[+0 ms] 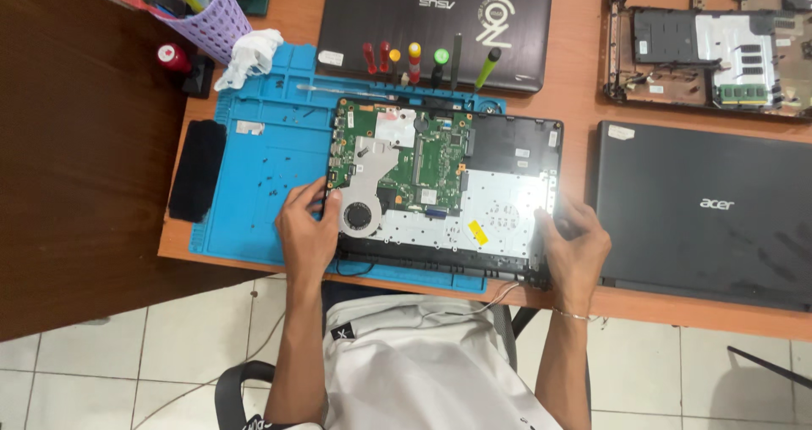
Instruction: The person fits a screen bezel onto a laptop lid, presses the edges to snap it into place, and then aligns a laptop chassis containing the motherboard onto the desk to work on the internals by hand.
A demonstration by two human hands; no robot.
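An opened laptop base (507, 147) lies on a blue work mat (262, 168), its green circuit board (423, 155) and round fan (361, 217) exposed. My left hand (306, 227) grips the base's near left edge beside the fan. My right hand (577, 242) holds the near right corner of the base. Both sets of fingers curl on the frame.
Several colour-handled screwdrivers (414, 62) stand at the mat's far edge against a closed dark laptop (440, 16). Another closed black laptop (702, 210) lies right, a stripped chassis (710, 54) behind it. A lilac tool basket (207, 20), white cloth (252, 54) and black pad (197, 169) sit left.
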